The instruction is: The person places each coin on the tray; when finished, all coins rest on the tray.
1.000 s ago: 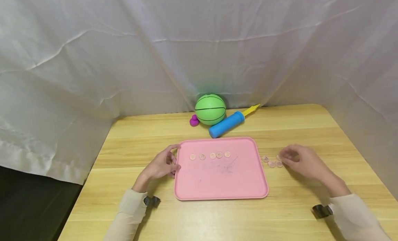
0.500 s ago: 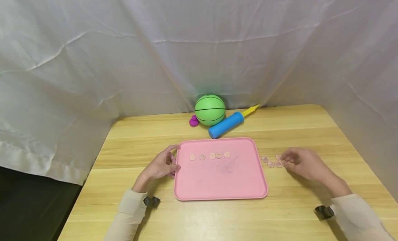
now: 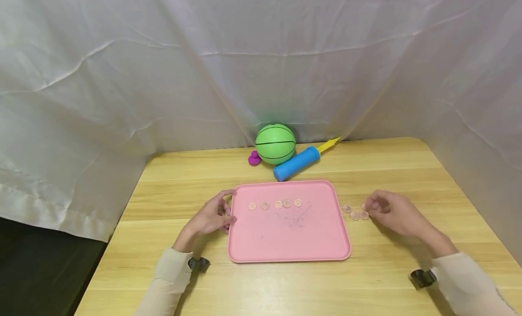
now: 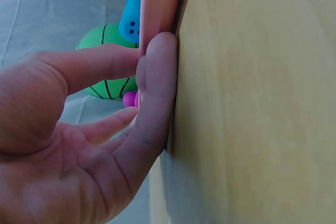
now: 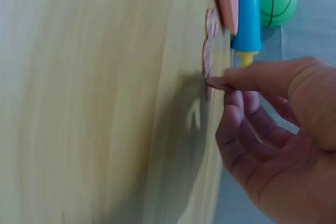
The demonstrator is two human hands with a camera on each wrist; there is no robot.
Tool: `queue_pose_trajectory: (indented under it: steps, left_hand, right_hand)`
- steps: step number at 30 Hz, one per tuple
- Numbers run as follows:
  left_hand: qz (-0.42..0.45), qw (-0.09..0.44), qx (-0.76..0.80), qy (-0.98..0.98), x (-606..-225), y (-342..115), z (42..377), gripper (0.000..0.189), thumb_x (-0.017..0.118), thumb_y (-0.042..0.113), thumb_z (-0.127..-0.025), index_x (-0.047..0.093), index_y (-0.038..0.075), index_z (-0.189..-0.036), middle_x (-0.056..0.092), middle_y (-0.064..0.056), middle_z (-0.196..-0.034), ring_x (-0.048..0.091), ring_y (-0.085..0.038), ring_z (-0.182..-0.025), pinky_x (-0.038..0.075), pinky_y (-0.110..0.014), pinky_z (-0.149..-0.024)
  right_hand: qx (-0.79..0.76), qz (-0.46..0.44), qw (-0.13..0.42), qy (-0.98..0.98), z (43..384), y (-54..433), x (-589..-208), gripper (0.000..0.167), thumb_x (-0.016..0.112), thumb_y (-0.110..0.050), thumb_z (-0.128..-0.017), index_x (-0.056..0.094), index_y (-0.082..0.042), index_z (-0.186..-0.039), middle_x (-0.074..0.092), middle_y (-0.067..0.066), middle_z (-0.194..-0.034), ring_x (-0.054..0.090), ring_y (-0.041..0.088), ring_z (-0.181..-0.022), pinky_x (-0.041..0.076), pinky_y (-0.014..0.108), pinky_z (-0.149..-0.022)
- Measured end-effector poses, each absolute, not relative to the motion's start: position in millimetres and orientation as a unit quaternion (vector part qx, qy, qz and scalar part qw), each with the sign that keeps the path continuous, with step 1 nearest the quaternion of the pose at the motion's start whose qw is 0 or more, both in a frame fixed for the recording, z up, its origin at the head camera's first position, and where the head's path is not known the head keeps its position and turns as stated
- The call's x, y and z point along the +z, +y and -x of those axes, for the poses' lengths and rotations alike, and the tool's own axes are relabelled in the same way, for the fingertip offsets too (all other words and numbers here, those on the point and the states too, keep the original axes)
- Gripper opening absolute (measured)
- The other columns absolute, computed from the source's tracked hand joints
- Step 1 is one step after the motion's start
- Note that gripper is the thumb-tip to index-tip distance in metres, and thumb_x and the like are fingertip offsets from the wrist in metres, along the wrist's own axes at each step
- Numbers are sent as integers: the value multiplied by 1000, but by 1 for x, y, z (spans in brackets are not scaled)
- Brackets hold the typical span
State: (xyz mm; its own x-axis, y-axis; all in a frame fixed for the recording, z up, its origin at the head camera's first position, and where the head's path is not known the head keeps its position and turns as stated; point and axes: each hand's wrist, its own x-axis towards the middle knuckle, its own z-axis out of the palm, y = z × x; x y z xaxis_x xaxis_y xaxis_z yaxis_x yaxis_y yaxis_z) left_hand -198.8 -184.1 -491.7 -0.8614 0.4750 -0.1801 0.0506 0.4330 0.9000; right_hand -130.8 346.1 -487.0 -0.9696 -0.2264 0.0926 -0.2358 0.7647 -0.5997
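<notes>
A pink tray (image 3: 289, 239) lies on the wooden table, with a row of several copper coins (image 3: 252, 206) along its back half. My left hand (image 3: 210, 215) holds the tray's left edge, thumb on the rim and fingers against the outer side. Right of the tray lie several more coins (image 3: 354, 215) close together. My right hand (image 3: 393, 211) is bent over their right end and partly covers a back coin (image 3: 363, 206). In the right wrist view the thumb (image 5: 252, 77) reaches down to a coin (image 5: 209, 92), its tip right at it, while the other fingers are loosely bent.
Behind the tray sit a green ball (image 3: 275, 144), a small purple object (image 3: 254, 158) and a blue hand pump (image 3: 297, 163) with a yellow end. Grey curtains (image 3: 204, 80) hang close along the table's (image 3: 265, 289) back and sides.
My right hand shifts slightly right, then back left, over the coins. The loose coins have moved a touch leftward. My left hand stays on the tray's edge.
</notes>
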Motion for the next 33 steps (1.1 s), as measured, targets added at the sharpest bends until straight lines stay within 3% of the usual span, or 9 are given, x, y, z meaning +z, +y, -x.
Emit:
queue_pose_trajectory:
  steps: [4, 15, 26, 33]
  left_hand:
    - [-160, 207, 509, 820, -492, -183, 198, 81, 72, -10, -96, 35, 3, -167, 58, -16, -103, 68, -21, -73, 74, -39, -64]
    - [-165, 205, 505, 822, -493, -183, 199, 81, 72, -10, -96, 35, 2, -167, 58, -17, -103, 68, -21, -71, 74, -38, -63]
    - [-165, 206, 510, 819, -494, -183, 197, 81, 71, -10, -96, 34, 1, -167, 59, -18, -103, 68, -21, -71, 74, -40, -62]
    - [-160, 204, 507, 822, -492, -183, 198, 81, 71, -11, -96, 35, 3, -167, 58, -17, -102, 68, -21, -70, 74, -39, -62]
  right_hand:
    - [344, -117, 27, -931, 130, 333, -483, 17, 81, 0, -94, 76, -11, -106, 78, 1, -97, 69, 4, -89, 66, 18, -78]
    - [385, -154, 6, -910, 161, 267, -475, 12, 79, -1, -96, 76, -6, -106, 75, 4, -94, 65, 12, -85, 62, 20, -75]
    - [422, -227, -39, -877, 179, 175, -474, 12, 77, 2, -95, 76, -7, -102, 72, 3, -91, 63, 14, -85, 59, 23, -76]
    - [438, -247, -85, -860, 182, 136, -476, 6, 79, -7, -98, 76, -11, -101, 75, 1, -93, 66, 12, -86, 61, 22, -80]
